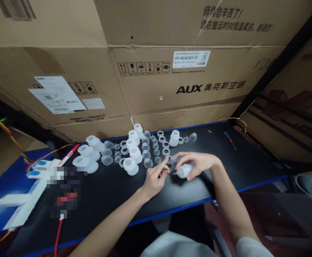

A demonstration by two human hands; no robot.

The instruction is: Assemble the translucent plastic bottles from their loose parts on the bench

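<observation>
My right hand (198, 162) is curled round a translucent white silicone part (184, 170) just above the black table top (105, 189). My left hand (156, 177) sits right beside it, fingers pinched together at the part's left end; what they pinch is too small to name. Behind the hands lie rows of similar parts: white funnel-shaped cups (131, 166), small clear domes (148, 163) and flat rings (165, 152). Larger flanged white pieces (85, 164) stand at the left.
Big cardboard boxes (172, 71) wall off the back of the table. A small screwdriver (229, 139) lies at the right rear. A white power strip (24, 200) and red and yellow wires (51, 153) occupy the left side. A dark shelf frame (279, 107) stands on the right.
</observation>
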